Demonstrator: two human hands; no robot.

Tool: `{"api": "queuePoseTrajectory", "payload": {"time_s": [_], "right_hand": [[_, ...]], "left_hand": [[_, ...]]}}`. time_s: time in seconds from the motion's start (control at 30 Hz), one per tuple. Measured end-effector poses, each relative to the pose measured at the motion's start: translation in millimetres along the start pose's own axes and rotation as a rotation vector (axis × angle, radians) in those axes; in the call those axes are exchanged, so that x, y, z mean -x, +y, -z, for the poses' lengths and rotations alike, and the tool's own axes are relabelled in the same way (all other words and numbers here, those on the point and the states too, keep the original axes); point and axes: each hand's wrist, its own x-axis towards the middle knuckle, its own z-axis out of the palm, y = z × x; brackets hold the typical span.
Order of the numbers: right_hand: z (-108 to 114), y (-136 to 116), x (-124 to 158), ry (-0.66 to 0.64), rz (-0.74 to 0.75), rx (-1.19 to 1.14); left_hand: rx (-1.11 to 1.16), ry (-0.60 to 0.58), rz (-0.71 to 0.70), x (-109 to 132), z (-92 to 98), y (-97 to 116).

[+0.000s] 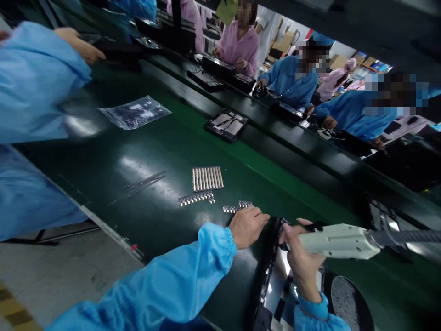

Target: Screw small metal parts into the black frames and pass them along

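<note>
My right hand (305, 259) is wrapped round a pale green electric screwdriver (339, 241), held nearly level with its cable running off to the right. Below it lies an open black device housing (272, 287) with silver and black parts inside, partly covered by my hand and sleeve. The driver's tip is hidden by my fingers. My left hand (248, 227) hovers at the housing's left edge, fingers pressed together and pointing at it; whatever they pinch is hidden. Just behind that hand are small board pieces (230, 209). A round black dish of small screws (347, 299) stands right of the housing.
On the green bench lie a panel of small boards (207, 178), a broken-off strip (195, 198), thin dark strips (144, 181) and a clear plastic bag (138, 112). Another open device (226, 125) sits farther back. A co-worker's blue sleeve (37, 82) reaches in at left; several people work opposite.
</note>
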Motion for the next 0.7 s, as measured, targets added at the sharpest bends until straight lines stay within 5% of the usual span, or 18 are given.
{"api": "queuePoseTrajectory", "payload": {"time_s": [0.3, 0.53, 0.7], "right_hand": [[3, -24, -2, 0.136, -0.042, -0.148], [31, -49, -7, 0.293, 0.020, -0.196], [58, -44, -2, 0.376, -0.082, -0.060]], "left_hand": [[0.162, -0.046, -0.044, 2, -7.2, -3], [0.188, -0.133, -0.059, 6, -6.2, -3], [0.144, -0.056, -0.138, 9, -10.5, -1]]}}
